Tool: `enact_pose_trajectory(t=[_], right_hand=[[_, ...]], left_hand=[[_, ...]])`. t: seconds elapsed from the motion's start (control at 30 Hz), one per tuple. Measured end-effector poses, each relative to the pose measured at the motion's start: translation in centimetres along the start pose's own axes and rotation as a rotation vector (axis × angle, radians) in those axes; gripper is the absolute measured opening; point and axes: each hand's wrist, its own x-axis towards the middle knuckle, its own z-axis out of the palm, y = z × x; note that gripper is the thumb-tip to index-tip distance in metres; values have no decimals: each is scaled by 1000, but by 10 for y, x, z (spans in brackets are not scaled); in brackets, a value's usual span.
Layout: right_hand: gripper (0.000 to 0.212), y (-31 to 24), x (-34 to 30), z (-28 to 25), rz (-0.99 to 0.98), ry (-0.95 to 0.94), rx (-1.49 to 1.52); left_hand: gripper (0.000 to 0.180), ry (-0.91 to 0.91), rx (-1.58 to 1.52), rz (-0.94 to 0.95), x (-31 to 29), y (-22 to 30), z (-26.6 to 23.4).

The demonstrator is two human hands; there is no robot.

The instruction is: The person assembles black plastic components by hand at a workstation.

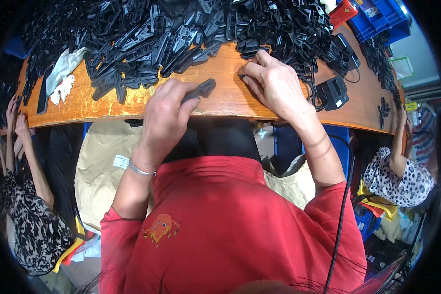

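My left hand (167,110) is closed on a narrow black plastic part (201,89), just above the front edge of the wooden table. The part sticks out to the right past the thumb and forefinger. To the right, my right hand (275,82) is closed in a pinch above the tabletop. A small dark bit (241,77) shows at its fingertips; the rest is hidden by the fingers. Beyond both hands lies a large heap of similar black plastic parts (147,41), its nearest pieces close to my right hand's knuckles.
The table (220,105) curves along its front edge. A black box-shaped device with cables (332,93) lies right of my right hand. A phone (44,90) and white cloth (65,68) lie left. Blue crates (384,19) stand far right. Co-workers (34,230) sit on both sides.
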Motion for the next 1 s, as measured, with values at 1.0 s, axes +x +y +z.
enact_pose_trajectory(t=[1.0], right_hand=[[27,-39,-3,22,-50,142,400]], left_hand=[[16,196,-100,-90,-8,15,12]])
